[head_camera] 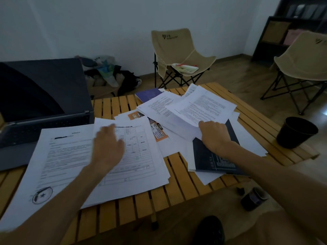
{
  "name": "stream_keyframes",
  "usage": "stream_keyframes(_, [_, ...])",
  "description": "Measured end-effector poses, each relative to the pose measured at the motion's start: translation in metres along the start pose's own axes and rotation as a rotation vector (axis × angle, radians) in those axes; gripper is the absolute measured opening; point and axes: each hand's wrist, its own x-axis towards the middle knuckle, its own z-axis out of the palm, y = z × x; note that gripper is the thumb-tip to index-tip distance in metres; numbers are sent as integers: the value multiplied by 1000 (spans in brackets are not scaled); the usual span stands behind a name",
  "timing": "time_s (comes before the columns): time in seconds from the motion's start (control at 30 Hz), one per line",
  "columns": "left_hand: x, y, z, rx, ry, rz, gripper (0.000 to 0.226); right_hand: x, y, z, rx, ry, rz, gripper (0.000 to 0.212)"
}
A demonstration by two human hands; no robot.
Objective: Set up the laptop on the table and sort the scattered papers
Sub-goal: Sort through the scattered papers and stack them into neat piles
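Observation:
An open dark laptop [40, 106] stands at the left of the slatted wooden table [178, 174]. White printed papers lie scattered across the table. My left hand [108, 145], blurred, rests flat with fingers spread on a form sheet [136, 152] that tops a near-left pile with a stamped sheet [60, 161]. My right hand [215, 137] grips the near edge of a thick sheaf of printed pages [200, 108], lifted off the heap. Under it lie a dark booklet [215, 160], an orange leaflet [159, 132] and more white sheets.
A purple-blue book [147, 94] lies at the table's far edge. A black bin [296, 132] stands right of the table. Two beige folding chairs [178, 55] [304, 64] stand behind; bags [108, 75] are piled by the wall. A dark shoe [210, 230] and a small dark jar [252, 198] are on the floor.

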Motion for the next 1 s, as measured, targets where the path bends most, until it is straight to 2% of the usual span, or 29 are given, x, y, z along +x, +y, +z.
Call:
stream_keyframes(0.07, [-10,34,8,-407,-204,3,29,-8,-18,-12,30,16,-36,12])
stream_keyframes(0.13, [-16,67,15,-837,-439,-198,40,-16,-40,-21,38,-4,-93,16])
stream_keyframes(0.17, [-17,79,20,-971,-513,-308,43,-20,-51,-25,46,-20,-128,17])
stream_keyframes(0.23, [-16,92,32,-1089,-570,-415,41,-31,-66,-30,56,-41,-203,16])
stream_keyframes(0.3, [-16,94,44,-1187,-549,-441,33,-40,-72,-29,87,-59,-300,14])
stream_keyframes(0.37, [-15,90,54,-1143,-464,-378,25,-45,-64,-27,234,-174,-379,12])
stream_keyframes(0.43, [-15,83,63,-1013,-379,-322,21,-45,-43,-28,585,-360,-337,26])
stream_keyframes(0.47, [-15,80,66,-991,-367,-307,20,-39,-30,-27,734,-355,-268,33])
stream_keyframes(0.5, [-15,79,68,-990,-368,-299,19,-28,-14,-20,825,-252,-159,34])
stream_keyframes(0.53, [-16,78,69,-992,-369,-300,17,-14,3,-12,845,-94,-12,30])
stream_keyframes(0.57, [-16,78,70,-986,-365,-306,14,3,22,-2,782,59,139,27])
stream_keyframes(0.6, [-16,78,70,-978,-359,-308,11,18,39,7,666,149,265,32])
stream_keyframes(0.63, [-17,78,71,-977,-355,-301,9,33,55,16,569,151,346,43])
stream_keyframes(0.7, [-18,79,70,-1002,-351,-294,11,57,79,34,587,-25,425,55])
stream_keyframes(0.77, [-19,78,72,-1014,-352,-287,14,71,89,45,720,-173,442,45])
stream_keyframes(0.87, [-19,78,73,-995,-354,-282,15,80,88,47,741,-134,394,38])
stream_keyframes(1.0, [-21,79,75,-933,-378,-248,16,96,81,48,963,-164,472,31])
